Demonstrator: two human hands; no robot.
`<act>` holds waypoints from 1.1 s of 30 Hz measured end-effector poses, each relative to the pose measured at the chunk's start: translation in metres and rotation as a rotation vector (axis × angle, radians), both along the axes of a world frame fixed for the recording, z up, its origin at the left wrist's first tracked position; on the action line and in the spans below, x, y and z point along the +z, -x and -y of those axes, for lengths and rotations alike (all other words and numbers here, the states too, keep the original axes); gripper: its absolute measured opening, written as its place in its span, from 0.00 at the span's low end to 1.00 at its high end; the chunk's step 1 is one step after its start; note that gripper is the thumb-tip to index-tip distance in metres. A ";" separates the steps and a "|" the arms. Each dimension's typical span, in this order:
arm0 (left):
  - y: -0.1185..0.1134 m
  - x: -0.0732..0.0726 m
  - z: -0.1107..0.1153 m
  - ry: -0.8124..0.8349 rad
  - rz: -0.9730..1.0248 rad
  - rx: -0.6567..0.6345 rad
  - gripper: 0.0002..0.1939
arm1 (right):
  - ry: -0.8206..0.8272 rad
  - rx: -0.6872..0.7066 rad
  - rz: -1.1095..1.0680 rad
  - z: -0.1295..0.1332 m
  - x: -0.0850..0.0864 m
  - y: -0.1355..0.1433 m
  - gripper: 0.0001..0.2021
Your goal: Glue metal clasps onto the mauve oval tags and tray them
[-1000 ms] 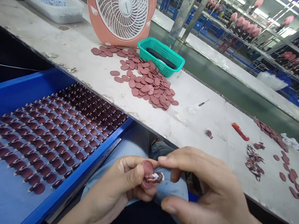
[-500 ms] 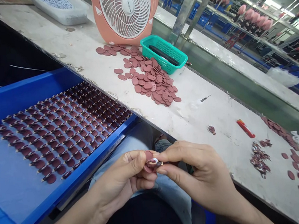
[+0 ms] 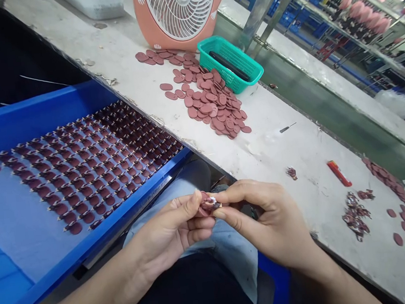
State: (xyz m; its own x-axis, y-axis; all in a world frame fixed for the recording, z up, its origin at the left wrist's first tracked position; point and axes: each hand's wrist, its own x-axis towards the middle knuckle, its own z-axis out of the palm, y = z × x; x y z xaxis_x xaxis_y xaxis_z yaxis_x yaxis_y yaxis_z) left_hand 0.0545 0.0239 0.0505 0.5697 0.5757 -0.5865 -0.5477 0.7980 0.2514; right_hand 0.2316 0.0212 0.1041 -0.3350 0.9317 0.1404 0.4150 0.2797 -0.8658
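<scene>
Above my lap, my left hand point(image 3: 180, 220) pinches a small reddish-brown piece point(image 3: 205, 204) between thumb and fingers. My right hand point(image 3: 264, 213) grips the same piece from the right by its white and dark figure part, thumb and forefinger pressed together. The fingertips hide some of it. To the left, a blue tray point(image 3: 34, 98) holds rows of similar small figures with round reddish bases. On the table point(image 3: 273, 155) lies a pile of reddish-brown oval discs point(image 3: 216, 106). Several small brown figures point(image 3: 355, 216) lie in a cluster at the right.
An orange fan point(image 3: 182, 40) stands behind the disc pile, beside a green basket point(image 3: 230, 64) with a black object in it. A white tub point(image 3: 104, 7) is at the back left. A needle-tipped tool point(image 3: 284, 129) and a red tube point(image 3: 339, 173) lie on the table. More discs point(image 3: 385, 181) are at the right.
The view has shifted slightly. Both hands still hold the small piece, which has turned a little, with less of its round disc showing above the fingers.
</scene>
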 end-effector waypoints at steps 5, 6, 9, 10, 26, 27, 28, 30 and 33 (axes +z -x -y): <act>0.001 0.000 0.000 0.011 -0.023 -0.006 0.18 | 0.011 0.011 0.002 0.000 -0.001 -0.001 0.06; 0.002 0.000 -0.001 0.011 -0.026 -0.008 0.18 | 0.015 0.014 0.004 0.000 -0.001 -0.001 0.06; 0.002 0.001 -0.001 0.008 -0.041 -0.021 0.18 | 0.024 0.019 0.016 -0.001 -0.001 -0.001 0.07; 0.002 0.001 -0.001 0.006 -0.045 -0.018 0.18 | 0.024 0.020 0.021 -0.002 -0.001 -0.001 0.07; 0.034 -0.018 -0.001 -0.252 -0.408 0.398 0.23 | -0.541 -0.164 0.267 -0.028 -0.043 0.038 0.09; 0.035 -0.020 0.001 -0.299 -0.487 0.475 0.20 | -0.618 -0.183 0.292 -0.030 -0.051 0.046 0.10; 0.036 -0.021 0.002 -0.353 -0.539 0.521 0.19 | -0.685 -0.191 0.312 -0.032 -0.058 0.054 0.11; 0.037 -0.024 0.002 -0.441 -0.582 0.555 0.17 | -0.762 -0.192 0.324 -0.035 -0.070 0.069 0.10; 0.039 -0.026 -0.002 -0.447 -0.615 0.582 0.15 | -0.751 -0.177 0.290 -0.038 -0.081 0.082 0.09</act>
State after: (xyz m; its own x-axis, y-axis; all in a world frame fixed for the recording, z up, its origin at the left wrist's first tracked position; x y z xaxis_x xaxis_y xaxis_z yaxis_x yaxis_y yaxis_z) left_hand 0.0153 0.0261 0.0246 -0.2110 0.9147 -0.3448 -0.4982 0.2028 0.8430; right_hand 0.1491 0.0589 0.0229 -0.3111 0.6664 0.6776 0.6854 0.6512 -0.3258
